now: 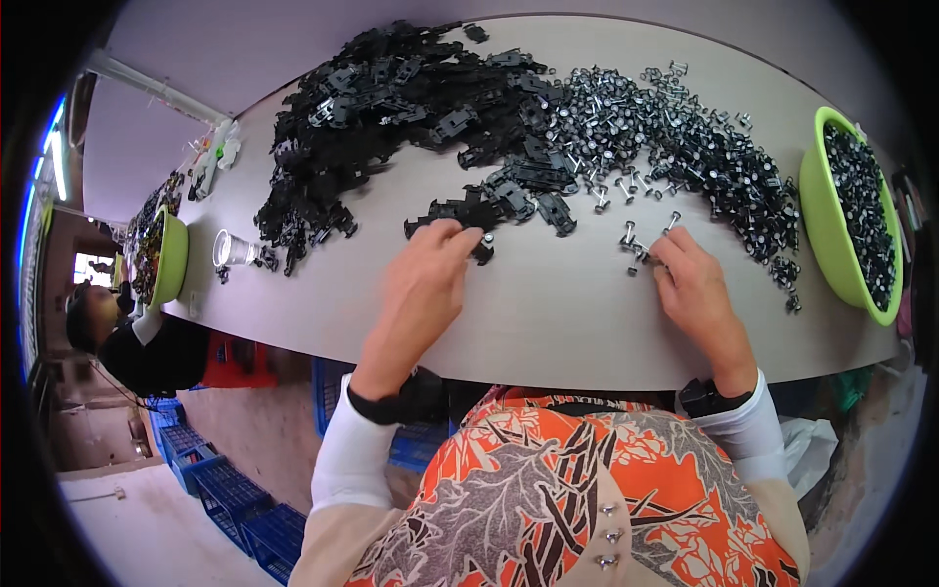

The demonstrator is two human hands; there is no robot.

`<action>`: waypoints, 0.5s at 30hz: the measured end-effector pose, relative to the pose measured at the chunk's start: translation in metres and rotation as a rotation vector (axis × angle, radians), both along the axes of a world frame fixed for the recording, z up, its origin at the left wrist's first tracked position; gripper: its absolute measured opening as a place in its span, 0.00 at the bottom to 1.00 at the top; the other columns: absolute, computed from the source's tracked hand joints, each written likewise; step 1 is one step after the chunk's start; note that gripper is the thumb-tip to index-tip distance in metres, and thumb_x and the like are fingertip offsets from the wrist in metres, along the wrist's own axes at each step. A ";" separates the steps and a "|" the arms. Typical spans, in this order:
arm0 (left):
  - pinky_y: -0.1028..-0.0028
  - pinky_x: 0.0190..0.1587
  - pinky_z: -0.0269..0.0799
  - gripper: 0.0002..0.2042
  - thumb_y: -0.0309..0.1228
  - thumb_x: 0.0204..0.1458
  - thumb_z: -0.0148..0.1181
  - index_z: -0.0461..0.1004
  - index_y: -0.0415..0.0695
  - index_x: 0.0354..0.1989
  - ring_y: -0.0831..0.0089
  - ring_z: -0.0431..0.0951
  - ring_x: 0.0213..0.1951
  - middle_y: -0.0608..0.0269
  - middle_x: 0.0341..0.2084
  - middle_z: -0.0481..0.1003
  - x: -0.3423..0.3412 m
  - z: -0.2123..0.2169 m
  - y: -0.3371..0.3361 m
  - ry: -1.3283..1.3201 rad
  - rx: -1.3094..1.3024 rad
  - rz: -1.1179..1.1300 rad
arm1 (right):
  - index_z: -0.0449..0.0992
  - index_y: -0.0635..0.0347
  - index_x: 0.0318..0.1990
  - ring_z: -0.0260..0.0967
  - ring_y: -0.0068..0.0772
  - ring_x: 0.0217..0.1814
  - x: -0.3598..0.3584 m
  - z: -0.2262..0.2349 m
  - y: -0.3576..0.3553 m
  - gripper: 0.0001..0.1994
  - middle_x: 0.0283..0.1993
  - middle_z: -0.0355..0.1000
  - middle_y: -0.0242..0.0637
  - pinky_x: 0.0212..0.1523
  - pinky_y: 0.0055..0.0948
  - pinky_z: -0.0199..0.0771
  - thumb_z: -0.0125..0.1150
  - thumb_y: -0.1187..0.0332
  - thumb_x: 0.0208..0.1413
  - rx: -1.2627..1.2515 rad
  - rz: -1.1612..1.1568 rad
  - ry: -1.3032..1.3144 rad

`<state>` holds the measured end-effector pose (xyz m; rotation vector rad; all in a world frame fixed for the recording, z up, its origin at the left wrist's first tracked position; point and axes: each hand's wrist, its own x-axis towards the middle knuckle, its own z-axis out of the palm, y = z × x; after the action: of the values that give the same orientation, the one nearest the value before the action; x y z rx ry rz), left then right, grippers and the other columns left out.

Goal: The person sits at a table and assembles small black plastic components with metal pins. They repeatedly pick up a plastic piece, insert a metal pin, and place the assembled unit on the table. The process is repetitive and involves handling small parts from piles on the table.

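Both hands apart: left hand (423,279) seemingly pinching black clip (483,248), right hand (696,289) on pins (636,247).

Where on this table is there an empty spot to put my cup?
Bare table lies along the near edge, between the left hand and right hand. Another free patch sits right of the clear cup. The far side is crowded with black plastic parts and metal pins, up to the green bowl.

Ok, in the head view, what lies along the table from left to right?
Left green bowl → clear cup → pile of black plastic parts → left hand → heap of metal pins → right green bowl.
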<state>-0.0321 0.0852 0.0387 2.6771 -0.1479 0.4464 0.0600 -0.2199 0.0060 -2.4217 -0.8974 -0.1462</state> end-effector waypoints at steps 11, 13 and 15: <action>0.76 0.25 0.69 0.08 0.14 0.43 0.59 0.73 0.39 0.30 0.79 0.71 0.23 0.64 0.31 0.71 0.007 -0.005 -0.017 0.146 -0.412 0.009 | 0.70 0.64 0.39 0.68 0.48 0.34 -0.017 0.023 -0.018 0.14 0.39 0.65 0.44 0.34 0.40 0.68 0.63 0.75 0.43 0.046 -0.063 0.353; 0.81 0.19 0.69 0.07 0.16 0.47 0.58 0.69 0.39 0.33 0.82 0.71 0.19 0.64 0.28 0.72 0.007 -0.015 -0.017 0.279 -0.850 0.002 | 0.70 0.65 0.40 0.68 0.48 0.35 -0.018 0.022 -0.018 0.15 0.41 0.64 0.45 0.35 0.40 0.68 0.63 0.76 0.43 0.072 -0.051 0.297; 0.81 0.16 0.70 0.09 0.17 0.49 0.58 0.66 0.39 0.36 0.79 0.72 0.17 0.64 0.26 0.71 0.010 -0.002 -0.031 0.512 -1.340 0.091 | 0.69 0.65 0.40 0.67 0.49 0.37 -0.015 0.017 -0.016 0.15 0.41 0.63 0.45 0.36 0.40 0.68 0.63 0.77 0.42 0.138 0.007 0.220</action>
<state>-0.0221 0.0546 0.0372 1.3861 0.3231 -0.1382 0.0445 -0.2354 0.0231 -2.2549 -0.7700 0.0584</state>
